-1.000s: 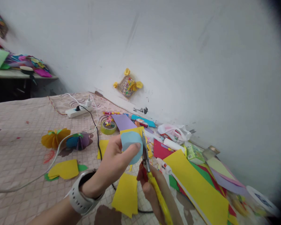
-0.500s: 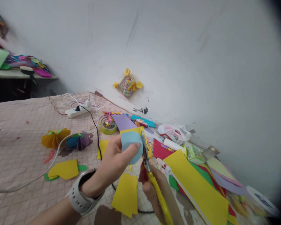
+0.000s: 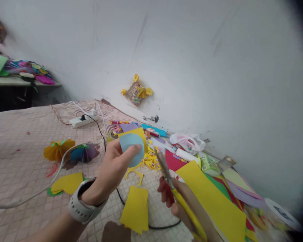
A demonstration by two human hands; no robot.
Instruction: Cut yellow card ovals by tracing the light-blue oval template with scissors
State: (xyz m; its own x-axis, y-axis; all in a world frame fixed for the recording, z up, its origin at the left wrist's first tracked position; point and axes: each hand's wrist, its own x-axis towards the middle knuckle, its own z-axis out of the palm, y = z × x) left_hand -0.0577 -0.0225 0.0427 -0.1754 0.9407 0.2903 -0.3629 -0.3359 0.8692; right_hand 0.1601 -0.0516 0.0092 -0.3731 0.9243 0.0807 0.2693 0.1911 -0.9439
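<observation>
Pinched in my left hand [image 3: 118,161] are a light blue rounded paper piece [image 3: 128,141] and a yellow paper sheet [image 3: 142,134] behind it, the thumb pressing on the blue face. My right hand [image 3: 179,198] grips scissors [image 3: 175,191] with yellow tape-like covering on a handle and red showing under the fingers. The blades point up, right of the papers and apart from them. Below lie several yellow paper pieces [image 3: 135,210], and yellow offcuts [image 3: 151,159] are heaped behind the hands.
A black cable and a white cable [image 3: 62,164] cross the patterned tablecloth near a power strip [image 3: 84,120]. Paper pumpkin shapes [image 3: 58,150] and yellow cut shapes [image 3: 68,183] lie left. A long yellow sheet [image 3: 212,201], a plastic bag [image 3: 188,141] and a green box [image 3: 209,164] lie right.
The scissors have drawn away from the papers, down and to the right. My left hand has shifted slightly left with both papers, and the yellow offcuts behind are more exposed.
</observation>
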